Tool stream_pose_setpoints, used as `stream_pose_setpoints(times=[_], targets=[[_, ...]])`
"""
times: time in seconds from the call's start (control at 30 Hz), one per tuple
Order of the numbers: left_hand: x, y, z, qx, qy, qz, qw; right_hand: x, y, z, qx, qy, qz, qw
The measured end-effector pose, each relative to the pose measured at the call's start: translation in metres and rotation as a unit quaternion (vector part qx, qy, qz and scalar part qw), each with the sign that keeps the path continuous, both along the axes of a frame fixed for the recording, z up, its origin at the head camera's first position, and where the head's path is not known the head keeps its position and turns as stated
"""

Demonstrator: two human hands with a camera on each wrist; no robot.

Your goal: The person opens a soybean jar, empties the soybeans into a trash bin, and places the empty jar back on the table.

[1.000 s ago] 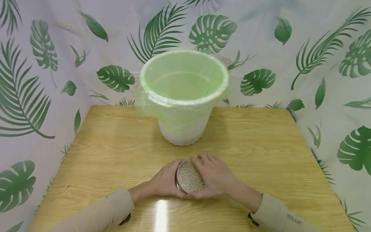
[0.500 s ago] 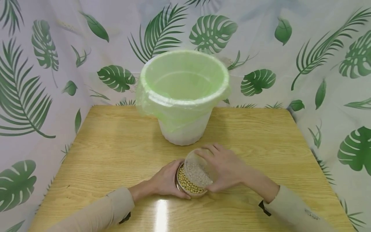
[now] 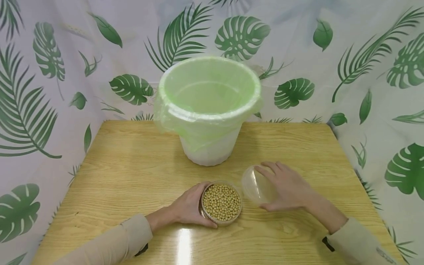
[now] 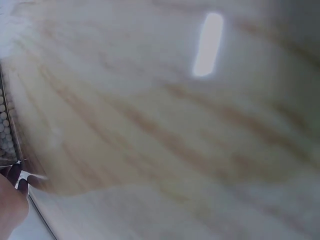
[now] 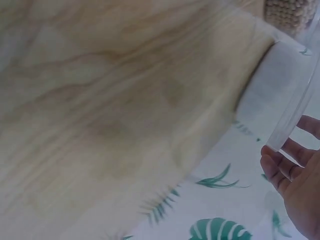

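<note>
Round tub (image 3: 228,223), upright on the table (image 3: 132,165), full of yellow beans (image 3: 221,202), top uncovered. Left hand (image 3: 191,205) is nearer: grips its left wall, thumb on the near side, fingers round the far side. No long axis; mouth faces up. Right hand (image 3: 288,188) holds the clear lid (image 3: 254,187) by its edge between thumb and fingers, just right of the tub, gap between. Lid's exact tilt: can't tell. Lined bin (image 3: 210,154) stands behind the tub, mouth well above it, not touching.
</note>
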State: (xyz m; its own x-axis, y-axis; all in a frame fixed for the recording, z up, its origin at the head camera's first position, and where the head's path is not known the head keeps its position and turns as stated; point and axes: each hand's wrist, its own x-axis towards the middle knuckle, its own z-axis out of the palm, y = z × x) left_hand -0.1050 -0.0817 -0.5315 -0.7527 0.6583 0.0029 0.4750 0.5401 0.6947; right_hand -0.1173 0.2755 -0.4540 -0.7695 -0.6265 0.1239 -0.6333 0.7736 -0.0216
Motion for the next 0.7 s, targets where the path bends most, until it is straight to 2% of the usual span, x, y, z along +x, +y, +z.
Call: stream_pose_setpoints(times=[0.37,0.57,0.7], targets=[[-0.002,0.002,0.002,-0.01,-0.01,-0.001,0.9999,-0.005,0.023,-0.033,-0.008,-0.03,-0.022,0.999],[-0.004,0.005,0.001,0.005,-0.012,-0.012,0.9998,-0.006,0.025,-0.043,-0.003,-0.049,-0.029,0.998],[-0.005,0.007,0.002,0.015,-0.026,-0.012,0.9995,-0.006,0.026,-0.047,0.001,-0.057,-0.03,0.998]])
